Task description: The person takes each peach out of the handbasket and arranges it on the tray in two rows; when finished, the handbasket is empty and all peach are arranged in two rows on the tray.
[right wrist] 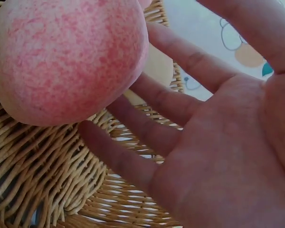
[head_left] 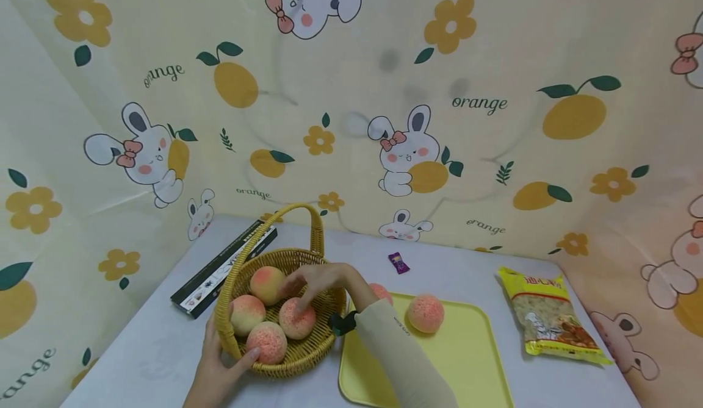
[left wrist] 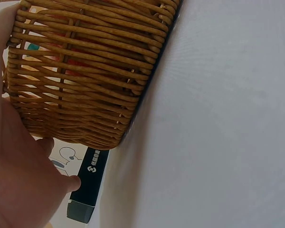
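Over the wicker basket (head_left: pixel 285 341), I see the right hand (head_left: pixel 321 279) spread wide, fingertips touching a peach (head_left: pixel 297 318) lying inside. I see the left hand (head_left: pixel 216 368) gripping the basket's near rim.

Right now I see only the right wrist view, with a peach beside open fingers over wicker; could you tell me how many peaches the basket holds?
Observer: Four peaches lie in the basket.
Operator: Thank you. Is anything holding the basket?
Observer: Yes, the left hand grips its near rim, with the thumb inside.
Operator: And what lies beside it?
Observer: A yellow tray sits on its right. It carries one peach in plain view and another partly hidden behind the right sleeve.
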`<state>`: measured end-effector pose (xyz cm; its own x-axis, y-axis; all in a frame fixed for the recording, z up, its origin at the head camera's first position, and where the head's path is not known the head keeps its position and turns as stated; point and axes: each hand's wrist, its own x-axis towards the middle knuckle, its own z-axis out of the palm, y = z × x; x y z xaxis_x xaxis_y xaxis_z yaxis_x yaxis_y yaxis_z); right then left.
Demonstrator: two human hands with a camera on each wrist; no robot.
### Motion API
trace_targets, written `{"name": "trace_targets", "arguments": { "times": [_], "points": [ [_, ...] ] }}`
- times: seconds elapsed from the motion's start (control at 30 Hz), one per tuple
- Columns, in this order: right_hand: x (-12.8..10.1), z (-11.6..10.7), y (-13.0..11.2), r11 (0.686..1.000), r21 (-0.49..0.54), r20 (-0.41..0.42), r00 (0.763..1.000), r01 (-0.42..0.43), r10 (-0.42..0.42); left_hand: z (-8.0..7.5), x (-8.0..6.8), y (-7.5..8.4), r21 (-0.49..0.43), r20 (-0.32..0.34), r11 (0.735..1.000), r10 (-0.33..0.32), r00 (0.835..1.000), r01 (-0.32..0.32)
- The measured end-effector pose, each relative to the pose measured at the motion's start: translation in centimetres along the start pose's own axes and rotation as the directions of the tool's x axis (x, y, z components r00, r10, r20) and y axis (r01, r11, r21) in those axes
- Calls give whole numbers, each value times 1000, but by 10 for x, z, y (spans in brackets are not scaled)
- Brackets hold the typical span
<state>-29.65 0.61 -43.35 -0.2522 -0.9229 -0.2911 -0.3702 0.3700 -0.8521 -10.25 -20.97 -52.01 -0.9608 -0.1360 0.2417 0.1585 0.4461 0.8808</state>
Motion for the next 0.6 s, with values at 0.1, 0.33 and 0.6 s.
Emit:
{"name": "trace_targets", "arguments": {
  "times": [0.1,0.33,0.6],
  "points": [
    [0,1,0,999,-25,20,1000,-23,23,1,0,0,9,0,1000,0,1000,0],
    [3,3,5,999,-36,83,996,-33,36,2,-1,-3,-3,-16,1000,30,999,-30],
    [7,6,9,997,-45,94,993,-65,69,2,0,-3,-13,-11,1000,22,1000,-22]
  ]
}}
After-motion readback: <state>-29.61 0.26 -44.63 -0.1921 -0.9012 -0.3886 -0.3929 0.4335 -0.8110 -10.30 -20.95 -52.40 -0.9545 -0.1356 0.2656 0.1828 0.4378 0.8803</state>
